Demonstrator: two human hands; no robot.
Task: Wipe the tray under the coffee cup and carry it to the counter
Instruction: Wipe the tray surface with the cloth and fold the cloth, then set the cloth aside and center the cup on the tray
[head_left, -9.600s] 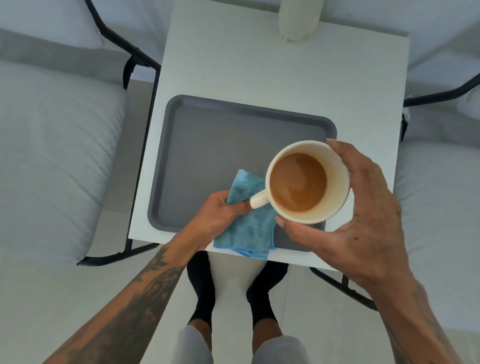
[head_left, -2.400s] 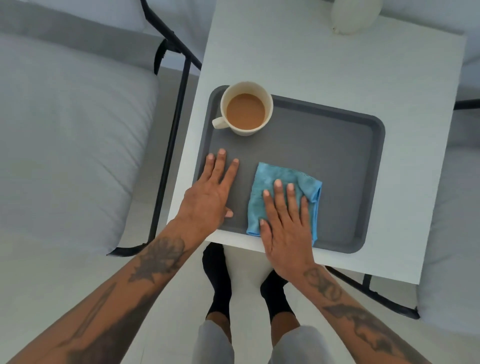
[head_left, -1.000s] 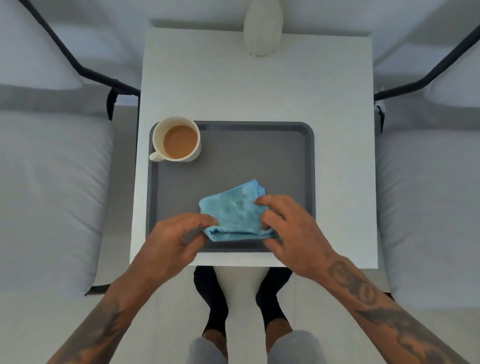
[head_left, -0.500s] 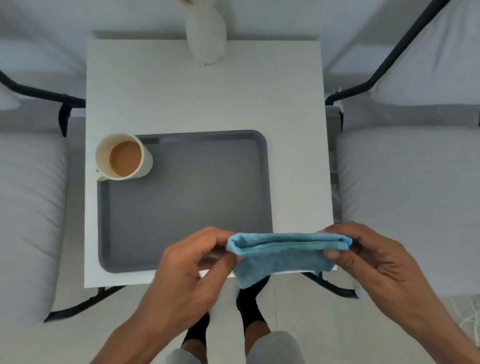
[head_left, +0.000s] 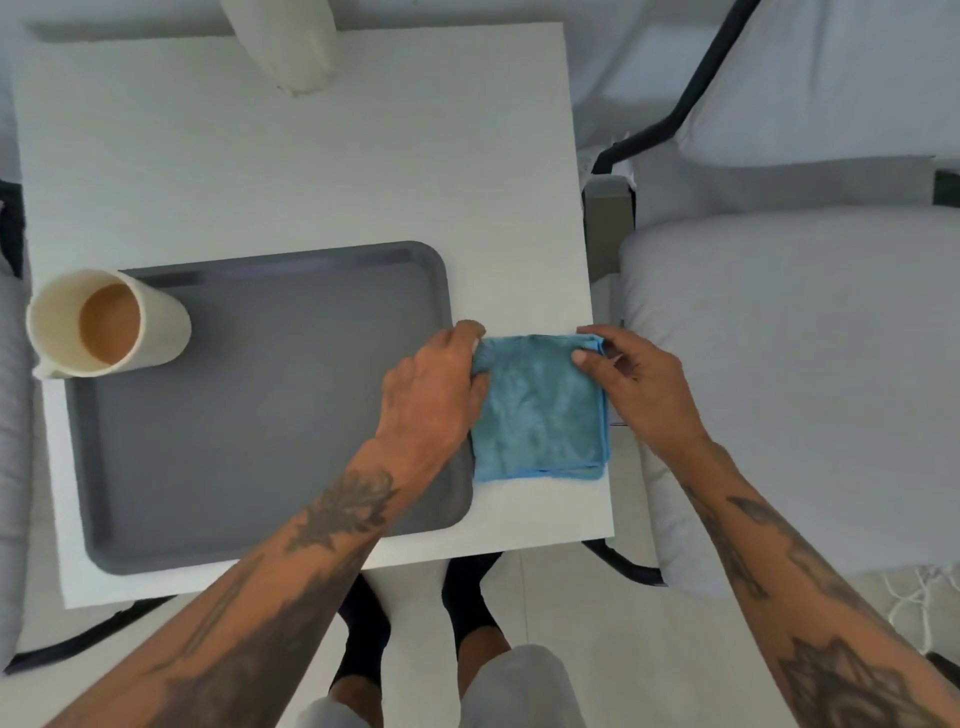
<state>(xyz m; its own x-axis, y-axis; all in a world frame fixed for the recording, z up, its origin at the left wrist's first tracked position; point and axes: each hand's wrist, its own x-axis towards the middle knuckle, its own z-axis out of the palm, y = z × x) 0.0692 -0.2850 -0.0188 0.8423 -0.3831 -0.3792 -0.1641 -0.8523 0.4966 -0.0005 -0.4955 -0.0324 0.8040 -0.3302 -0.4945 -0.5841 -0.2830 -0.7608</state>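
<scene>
Tray (head_left: 234, 415): plain mid-grey, no pattern. Table (head_left: 260, 171) beneath the tray: white, faint fine grain. Coffee cup (head_left: 106, 322) at the tray's far left corner: cream, holding light brown liquid. Cloth (head_left: 540, 410) just right of the tray: light blue, slightly mottled. Vase-like object (head_left: 288, 41) beyond the tray: off-white. Chair cushion (head_left: 789, 389) right of the tray: pale grey, with a black frame (head_left: 696, 98). Forearms over the tray's near side: dark tattoo patterns. Socks (head_left: 470, 597) below the tray: black.
</scene>
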